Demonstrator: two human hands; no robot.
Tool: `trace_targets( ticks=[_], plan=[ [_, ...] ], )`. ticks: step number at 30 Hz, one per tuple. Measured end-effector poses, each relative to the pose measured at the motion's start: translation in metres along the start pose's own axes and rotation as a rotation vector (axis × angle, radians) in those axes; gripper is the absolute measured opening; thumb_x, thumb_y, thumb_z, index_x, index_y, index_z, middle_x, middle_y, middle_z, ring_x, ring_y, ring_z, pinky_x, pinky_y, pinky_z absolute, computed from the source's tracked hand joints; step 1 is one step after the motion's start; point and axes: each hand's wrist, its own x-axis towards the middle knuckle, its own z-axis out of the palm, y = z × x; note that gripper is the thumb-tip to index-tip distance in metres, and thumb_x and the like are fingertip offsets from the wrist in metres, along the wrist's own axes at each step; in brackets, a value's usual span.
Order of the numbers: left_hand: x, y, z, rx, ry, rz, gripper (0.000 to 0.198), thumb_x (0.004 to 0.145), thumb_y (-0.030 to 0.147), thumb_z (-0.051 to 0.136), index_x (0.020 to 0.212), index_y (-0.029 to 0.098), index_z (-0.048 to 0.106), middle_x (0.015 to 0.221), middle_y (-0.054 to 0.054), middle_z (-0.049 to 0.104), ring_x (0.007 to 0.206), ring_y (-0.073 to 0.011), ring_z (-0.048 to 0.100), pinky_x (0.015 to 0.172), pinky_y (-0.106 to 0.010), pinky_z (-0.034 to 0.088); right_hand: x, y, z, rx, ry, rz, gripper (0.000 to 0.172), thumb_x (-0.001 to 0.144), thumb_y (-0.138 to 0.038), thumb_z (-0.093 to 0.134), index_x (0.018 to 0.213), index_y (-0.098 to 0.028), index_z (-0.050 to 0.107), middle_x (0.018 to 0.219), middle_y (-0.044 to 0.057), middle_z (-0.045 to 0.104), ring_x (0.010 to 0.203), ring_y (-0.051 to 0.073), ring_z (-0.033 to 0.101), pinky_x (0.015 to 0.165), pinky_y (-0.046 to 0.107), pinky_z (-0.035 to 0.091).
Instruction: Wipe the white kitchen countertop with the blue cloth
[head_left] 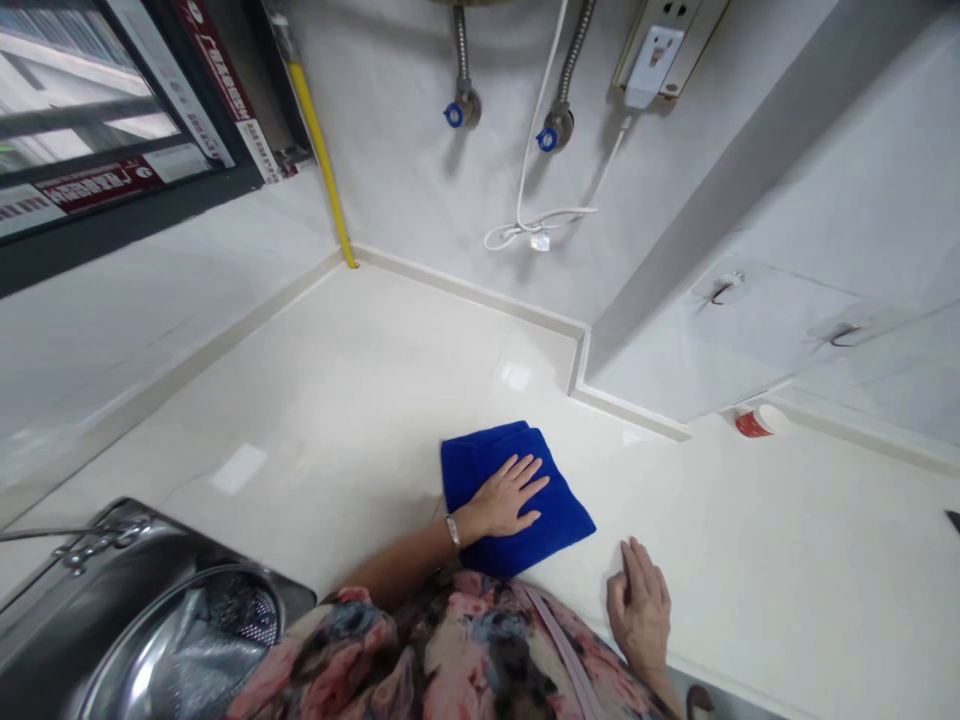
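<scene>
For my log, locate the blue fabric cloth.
In the head view, the blue cloth lies below centre on the cream countertop, under the left hand, right of the metal sink.

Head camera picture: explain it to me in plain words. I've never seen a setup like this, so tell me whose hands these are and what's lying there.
There is no machine here, only a person's bare hands. The camera sits on that person's head and looks forward and down, so their floral clothing shows at the bottom. The left hand lies flat, fingers spread, on a blue cloth on the pale counter. The right hand is near the counter's front edge and holds nothing visible. Farther right, near the wall, is a small red-and-white item, perhaps a paper cup. At lower left is a metal sink.
</scene>
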Motion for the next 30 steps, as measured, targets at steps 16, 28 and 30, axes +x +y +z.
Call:
trace_targets(
  ticks=[16, 28, 30],
  plan=[
    [-0.144, -0.094, -0.069, 0.073, 0.055, -0.448, 0.06, 0.108, 0.052, 0.044, 0.161, 0.028, 0.055, 0.176, -0.008, 0.04, 0.165, -0.0295, 0.035, 0.136, -0.058, 0.029, 0.001, -0.005, -0.008, -0.017, -0.025, 0.009, 0.052, 0.105, -0.023, 0.048, 0.155, -0.017, 0.056, 0.157, 0.016, 0.061, 0.144, 0.028, 0.057, 0.125, 0.054, 0.041],
    [-0.126, -0.193, -0.116, 0.17, 0.236, -0.891, 0.068, 0.105, 0.051, 0.038, 0.165, 0.02, 0.05, 0.179, -0.009, 0.033, 0.168, -0.0288, 0.024, 0.139, -0.054, 0.017, -0.001, -0.008, -0.013, -0.038, -0.065, 0.034, 0.054, 0.105, -0.022, 0.045, 0.158, -0.016, 0.055, 0.157, 0.017, 0.06, 0.145, 0.031, 0.058, 0.124, 0.057, 0.041],
    [-0.119, -0.215, -0.126, 0.182, 0.292, -0.998, 0.071, 0.105, 0.052, 0.035, 0.166, 0.018, 0.047, 0.18, -0.011, 0.031, 0.169, -0.0293, 0.023, 0.139, -0.054, 0.016, -0.002, -0.009, -0.013, -0.035, -0.072, 0.038, 0.054, 0.106, -0.023, 0.044, 0.159, -0.016, 0.054, 0.158, 0.017, 0.06, 0.145, 0.032, 0.057, 0.124, 0.058, 0.041]
  ],
)
